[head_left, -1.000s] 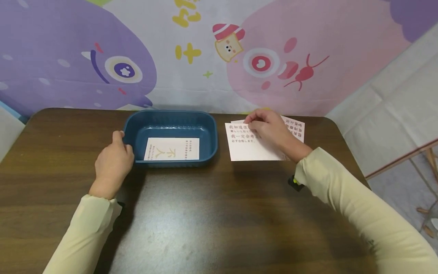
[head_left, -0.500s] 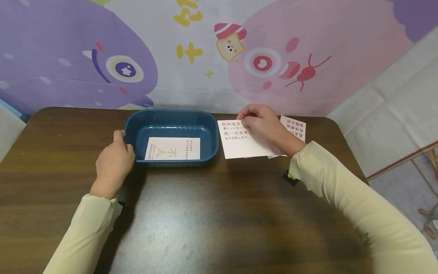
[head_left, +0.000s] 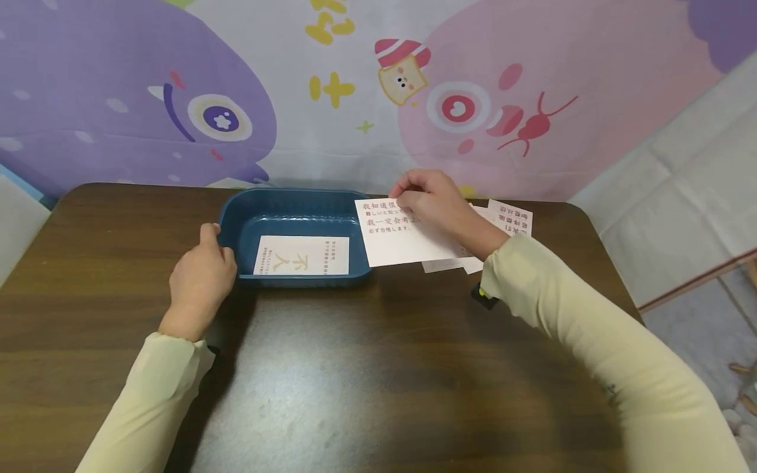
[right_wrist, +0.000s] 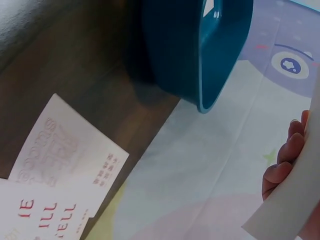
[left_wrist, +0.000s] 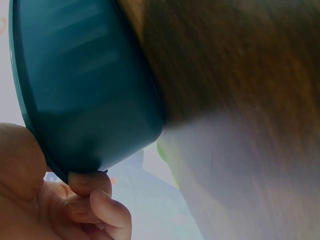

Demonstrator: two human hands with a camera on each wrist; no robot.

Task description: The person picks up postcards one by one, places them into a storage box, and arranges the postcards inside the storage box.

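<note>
On the table's far side sits a blue plastic bin (head_left: 301, 282) with a printed white card (head_left: 313, 255) lying inside. My left hand (head_left: 203, 279) grips the bin's left rim; the left wrist view has the thumb and curled fingers (left_wrist: 107, 210) on either side of the rim. A white printed card (head_left: 387, 246) is pinched between the thumb and fingers of my right hand (head_left: 434, 203). That card is raised, and its left edge overlaps the bin's right end in the head view. Seen from the right wrist, the fingers (right_wrist: 282, 167) curl against the held card (right_wrist: 302, 192).
Several more printed cards (head_left: 516, 218) lie overlapping on the table to the right, partly hidden by the right hand and held card. Brown wood tabletop (head_left: 355, 368) stretches in front. A cartoon-printed cloth (head_left: 331, 144) hangs right behind the table's back edge.
My right hand has lifted the card off the other cards and moved left to the bin's right end, uncovering more of those cards. My left hand stays at the bin's rim.
</note>
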